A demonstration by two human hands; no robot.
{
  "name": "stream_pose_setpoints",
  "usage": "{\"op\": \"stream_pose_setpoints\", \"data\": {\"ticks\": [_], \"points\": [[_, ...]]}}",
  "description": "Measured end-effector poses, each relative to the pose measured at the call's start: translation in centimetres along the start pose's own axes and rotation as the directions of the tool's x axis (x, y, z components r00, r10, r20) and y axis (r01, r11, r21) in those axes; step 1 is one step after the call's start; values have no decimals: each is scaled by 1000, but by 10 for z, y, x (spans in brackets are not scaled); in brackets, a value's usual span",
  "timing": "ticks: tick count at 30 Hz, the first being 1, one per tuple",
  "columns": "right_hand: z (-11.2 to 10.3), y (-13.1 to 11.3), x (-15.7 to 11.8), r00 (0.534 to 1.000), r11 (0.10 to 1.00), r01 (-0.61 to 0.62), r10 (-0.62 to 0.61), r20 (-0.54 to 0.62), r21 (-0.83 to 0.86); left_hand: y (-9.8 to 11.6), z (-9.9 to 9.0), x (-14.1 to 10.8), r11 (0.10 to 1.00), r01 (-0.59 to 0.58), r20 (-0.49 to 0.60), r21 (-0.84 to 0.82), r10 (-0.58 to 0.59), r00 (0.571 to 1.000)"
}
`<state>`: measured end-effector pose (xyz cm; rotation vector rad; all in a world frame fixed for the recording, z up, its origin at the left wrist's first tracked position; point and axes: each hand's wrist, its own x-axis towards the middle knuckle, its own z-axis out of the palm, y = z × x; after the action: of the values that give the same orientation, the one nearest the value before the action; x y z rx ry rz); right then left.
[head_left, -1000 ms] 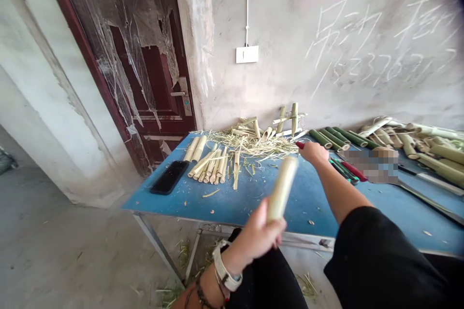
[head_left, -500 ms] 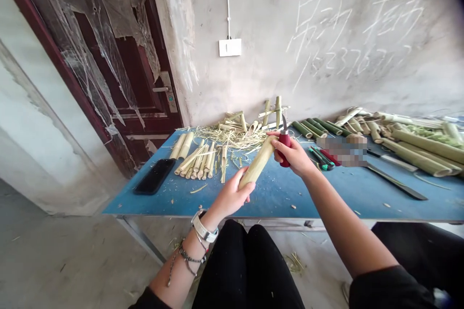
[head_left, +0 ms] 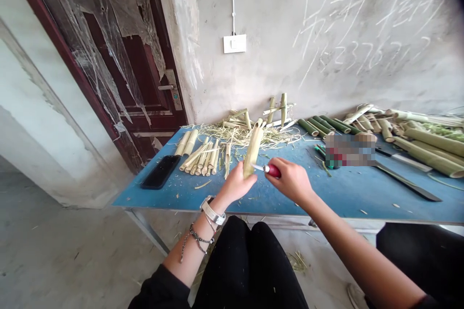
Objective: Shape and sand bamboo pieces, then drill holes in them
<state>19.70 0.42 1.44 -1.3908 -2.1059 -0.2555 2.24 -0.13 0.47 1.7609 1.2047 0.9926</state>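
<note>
Left hand (head_left: 237, 184): forearm reaching in from the lower edge, wrist bent, palm turned toward the right hand.
Left grip: fingers and thumb closed around the lower end of a pale, peeled bamboo tube (head_left: 253, 152).
Bamboo tube: held above the blue bench (head_left: 398, 205), tilted up and away from the person, its upper end cut to a slanted, open tip.
Right hand (head_left: 290, 181): forearm coming in from the lower right, back of the hand upward, knuckles toward the tube.
Right grip: clamped on a red-handled knife (head_left: 272, 170), with most of the handle inside the fingers.
Knife blade (head_left: 258, 168): short and pale, pointing left and meeting the lower part of the tube just above the left hand; whether it bites into the bamboo is too small to tell.
Nearby on the bench: a bundle of cut bamboo sticks (head_left: 201, 157) lies left of the tube, a black phone (head_left: 160, 172) beyond them, and loose bamboo shavings (head_left: 246, 137) behind.
Right side of the bench: green bamboo pieces (head_left: 319, 126), long bamboo tubes (head_left: 431, 152) and a long-bladed knife (head_left: 409, 183).
Hard to make out: a pixelated patch (head_left: 350, 150) hides whatever lies at the middle right of the bench.
Left wrist: a white-strapped watch (head_left: 212, 211) and a beaded bracelet (head_left: 195, 239).
</note>
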Motion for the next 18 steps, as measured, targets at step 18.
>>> {"op": "stream_pose_setpoints", "data": {"ticks": [18], "points": [[11,24,30,977,977,-209,206,64,52,8,4,-16,846,-38,-116,531,117,986]]}}
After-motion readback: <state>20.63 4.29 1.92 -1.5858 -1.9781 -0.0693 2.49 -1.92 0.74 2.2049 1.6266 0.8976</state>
